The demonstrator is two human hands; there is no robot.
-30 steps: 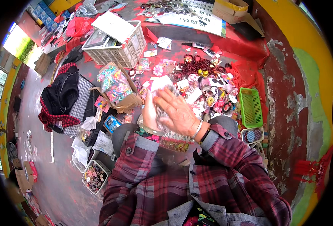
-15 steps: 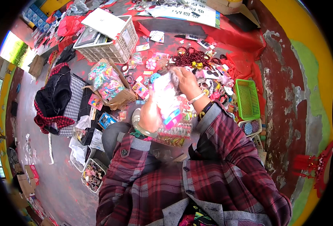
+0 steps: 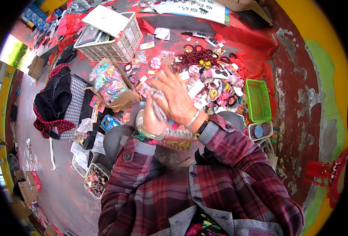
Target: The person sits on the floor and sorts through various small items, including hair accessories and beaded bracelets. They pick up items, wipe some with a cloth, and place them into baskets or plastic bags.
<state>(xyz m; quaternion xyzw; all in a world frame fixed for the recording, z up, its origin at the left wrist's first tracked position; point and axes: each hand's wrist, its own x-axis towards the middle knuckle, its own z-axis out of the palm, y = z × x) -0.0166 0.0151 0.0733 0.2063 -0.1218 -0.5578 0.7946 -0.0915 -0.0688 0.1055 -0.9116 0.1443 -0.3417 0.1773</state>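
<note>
In front of my lap, both hands come together around a soft grey-and-white striped bundle [image 3: 159, 105]. My left hand [image 3: 152, 119] is closed on it from the left, its fingers partly hidden behind the bundle. Across its other side lies my right hand [image 3: 177, 97], palm against the bundle and fingers stretched out toward the upper left. A bit of pink and blue shows just beneath the hands; what it belongs to is hidden. Below them sits a clear-sided pack with a patterned top [image 3: 178, 142]. A heap of hair ties and small accessories [image 3: 217, 89] spreads beyond my right hand.
Dark red bead strings [image 3: 199, 56] lie behind the heap. At right stand a green basket [image 3: 257, 101] and a red peeling wall [image 3: 294, 129]. Leftward are a carton of colourful packets [image 3: 128, 100], a white crate [image 3: 126, 41] and a basket of hair ties [image 3: 97, 181].
My right hand has moved left and down, from the far end of the clear, pale pink bundle to lie flat against my left. The bundle is now mostly covered, its striped part showing between my hands.
</note>
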